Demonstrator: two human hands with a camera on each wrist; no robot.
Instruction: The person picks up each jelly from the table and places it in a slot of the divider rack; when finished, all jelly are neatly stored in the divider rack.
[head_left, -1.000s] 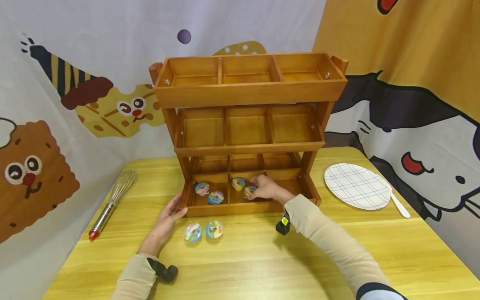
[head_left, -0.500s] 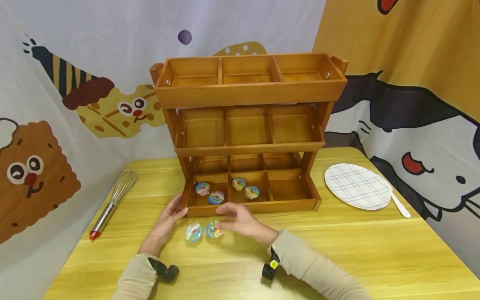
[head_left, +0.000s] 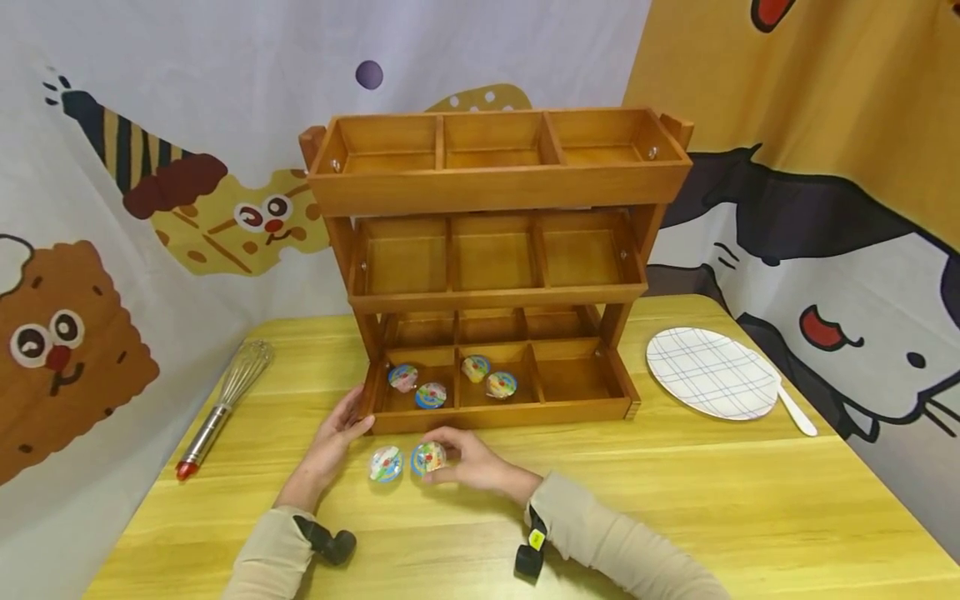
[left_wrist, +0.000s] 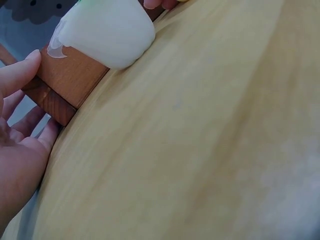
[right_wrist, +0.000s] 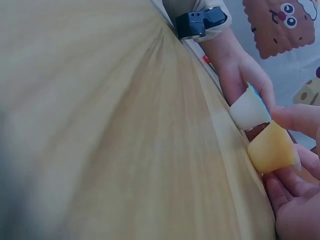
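Observation:
In the head view my left hand (head_left: 327, 446) holds the left front corner of a three-tier wooden shelf (head_left: 498, 193), thumb at the front and fingers along the side. My right hand (head_left: 480, 465) has thumb and fingers around a yellow jelly cup (right_wrist: 272, 150) on the table. Just left of it stands a white jelly cup (head_left: 386, 464), also close up in the left wrist view. In the shelf's bottom tray, two jelly cups (head_left: 431, 395) lie in the left compartment and two more jelly cups (head_left: 501, 384) in the middle one.
A whisk (head_left: 228, 408) lies at the left of the wooden table (head_left: 600, 500). On the right is a checked plate (head_left: 712, 372) with a white-handled utensil (head_left: 797, 414) at its edge. Printed cloth (head_left: 480, 50) hangs behind.
My right hand has left the cup in the tray's middle compartment, come down left to the table, and taken hold of the yellow jelly cup. My left hand stays at the shelf corner.

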